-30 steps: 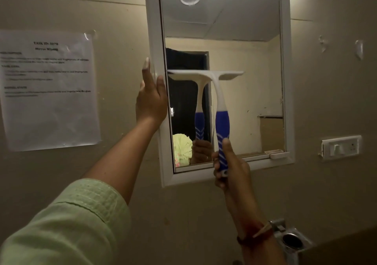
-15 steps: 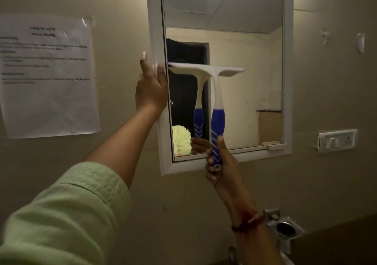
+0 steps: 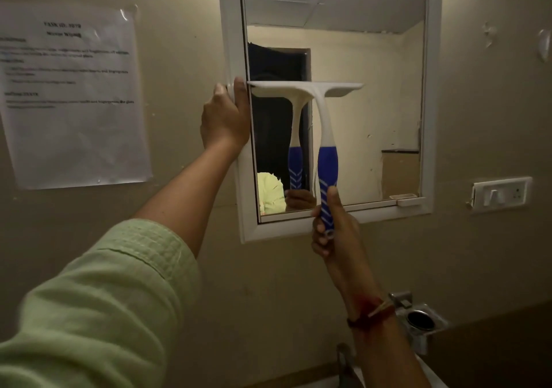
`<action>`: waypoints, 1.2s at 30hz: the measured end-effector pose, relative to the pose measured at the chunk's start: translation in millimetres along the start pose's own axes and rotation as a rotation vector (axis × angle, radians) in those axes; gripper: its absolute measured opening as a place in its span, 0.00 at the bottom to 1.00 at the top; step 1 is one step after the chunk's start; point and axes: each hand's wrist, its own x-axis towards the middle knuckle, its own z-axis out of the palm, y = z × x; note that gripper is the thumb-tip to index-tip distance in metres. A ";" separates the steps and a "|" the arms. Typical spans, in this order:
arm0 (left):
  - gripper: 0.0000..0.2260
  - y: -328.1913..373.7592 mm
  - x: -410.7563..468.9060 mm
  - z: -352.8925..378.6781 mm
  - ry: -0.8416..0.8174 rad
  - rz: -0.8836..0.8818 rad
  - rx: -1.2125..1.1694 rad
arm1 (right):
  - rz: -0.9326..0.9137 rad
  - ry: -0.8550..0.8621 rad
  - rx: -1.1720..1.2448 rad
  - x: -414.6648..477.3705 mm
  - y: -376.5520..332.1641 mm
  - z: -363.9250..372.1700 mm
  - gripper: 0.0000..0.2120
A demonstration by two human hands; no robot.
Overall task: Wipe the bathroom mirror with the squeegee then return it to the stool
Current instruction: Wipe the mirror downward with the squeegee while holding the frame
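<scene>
The white-framed bathroom mirror (image 3: 373, 118) hangs on the beige wall. My right hand (image 3: 334, 229) is closed around the blue striped handle of the squeegee (image 3: 324, 136), whose white blade lies level against the glass at mid height on the left half. The glass shows the squeegee's reflection just left of it. My left hand (image 3: 225, 118) grips the mirror's left frame edge beside the blade's left end. The stool is out of sight.
A printed paper sheet (image 3: 71, 94) is taped to the wall on the left. A white switch plate (image 3: 501, 193) sits right of the mirror. A metal holder (image 3: 421, 322) juts from the wall below, behind my right wrist.
The squeegee blade has slid a little up the glass with my right hand. My left hand has kept its hold on the frame.
</scene>
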 end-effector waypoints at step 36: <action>0.23 1.8 -2.9 -2.1 0.006 -0.045 0.027 | 0.168 -0.008 -0.198 -35.9 67.9 -28.3 0.23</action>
